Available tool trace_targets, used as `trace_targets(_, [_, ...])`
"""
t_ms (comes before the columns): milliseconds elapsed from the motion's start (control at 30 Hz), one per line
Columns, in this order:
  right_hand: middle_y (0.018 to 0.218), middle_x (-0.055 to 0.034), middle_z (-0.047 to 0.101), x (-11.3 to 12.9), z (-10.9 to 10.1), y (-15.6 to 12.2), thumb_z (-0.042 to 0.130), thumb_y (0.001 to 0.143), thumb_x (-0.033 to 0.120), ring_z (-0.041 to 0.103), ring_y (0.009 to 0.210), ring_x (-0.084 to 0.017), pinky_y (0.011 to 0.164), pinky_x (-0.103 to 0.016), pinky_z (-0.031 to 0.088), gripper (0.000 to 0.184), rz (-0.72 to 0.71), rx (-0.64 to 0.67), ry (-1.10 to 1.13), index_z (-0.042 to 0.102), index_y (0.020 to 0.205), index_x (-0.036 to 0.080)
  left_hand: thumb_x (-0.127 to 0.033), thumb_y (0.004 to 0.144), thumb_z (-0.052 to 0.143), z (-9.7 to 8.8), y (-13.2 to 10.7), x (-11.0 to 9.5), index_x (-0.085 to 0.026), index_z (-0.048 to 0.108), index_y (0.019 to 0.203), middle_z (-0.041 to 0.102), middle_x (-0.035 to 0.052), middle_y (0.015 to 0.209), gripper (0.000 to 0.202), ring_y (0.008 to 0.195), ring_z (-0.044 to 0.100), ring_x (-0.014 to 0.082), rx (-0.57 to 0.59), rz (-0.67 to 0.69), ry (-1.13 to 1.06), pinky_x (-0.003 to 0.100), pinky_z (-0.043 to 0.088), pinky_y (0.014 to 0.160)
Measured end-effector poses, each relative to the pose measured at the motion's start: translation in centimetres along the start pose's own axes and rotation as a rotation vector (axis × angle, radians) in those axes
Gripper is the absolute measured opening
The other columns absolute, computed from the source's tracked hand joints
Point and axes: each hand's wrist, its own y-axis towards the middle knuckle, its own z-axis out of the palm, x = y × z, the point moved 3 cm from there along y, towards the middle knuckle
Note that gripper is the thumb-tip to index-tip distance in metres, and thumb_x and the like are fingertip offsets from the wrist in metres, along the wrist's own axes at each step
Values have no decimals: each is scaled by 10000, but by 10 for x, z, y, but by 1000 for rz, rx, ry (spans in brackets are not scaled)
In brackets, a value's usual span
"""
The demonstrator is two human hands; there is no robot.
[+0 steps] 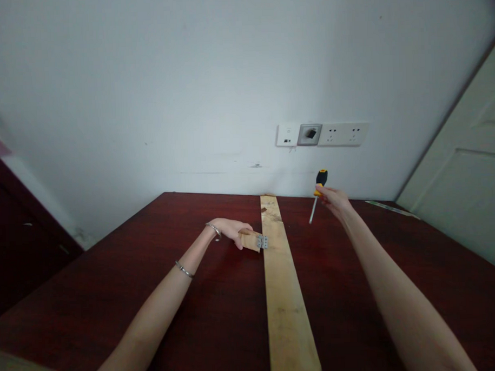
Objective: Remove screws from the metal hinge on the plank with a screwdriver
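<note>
A long pale wooden plank [284,292] lies lengthwise down the middle of the dark red table [219,305]. My left hand [232,230] is closed on a small wooden block [250,240] that carries a small metal hinge [262,242], held against the plank's left edge. My right hand [333,200], to the right of the plank and above the table, grips a screwdriver [317,195] with a yellow and black handle, its shaft pointing down and left.
A white wall with a row of sockets [322,134] stands behind the table. A white door [466,167] is at the right. A dark cabinet [22,231] is at the left. A thin strip [390,208] lies at the table's far right edge.
</note>
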Motion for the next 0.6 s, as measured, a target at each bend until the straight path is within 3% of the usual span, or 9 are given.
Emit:
trace_targets(167, [806,-70,730,43,34,-45,779,637,502,673,727,-149,520,-205,428,385,-175,161,163,673,786,164,-270,563,757,0,-1,-2,-160,517,1174,602,43,1104,665,1035,561,229,3,9,2,283,448,848])
trace_targets(333, [815,-82,745,76,59,-86,816,567,484,689,786,-194,620,-256,483,447,-329,229,185,689,835,150,-294,556,755,-1,-1,-2,-165,513,1194,607,51,1138,694,1064,562,244,-5,-11,16,298,451,877])
trace_targets(500, [757,-64,739,87,77,-115,768,653,456,687,712,-202,656,-301,520,421,-523,276,107,685,921,142,-286,533,756,0,0,-1,-159,495,1228,607,63,1170,753,1082,563,252,6,-14,-30,312,452,902])
trace_targets(600, [788,-78,750,81,86,-124,738,697,454,695,706,-207,668,-308,536,404,-550,285,41,678,951,145,-281,528,756,0,1,0,-141,491,1233,604,75,1177,766,1094,559,260,-2,-8,-40,320,452,911])
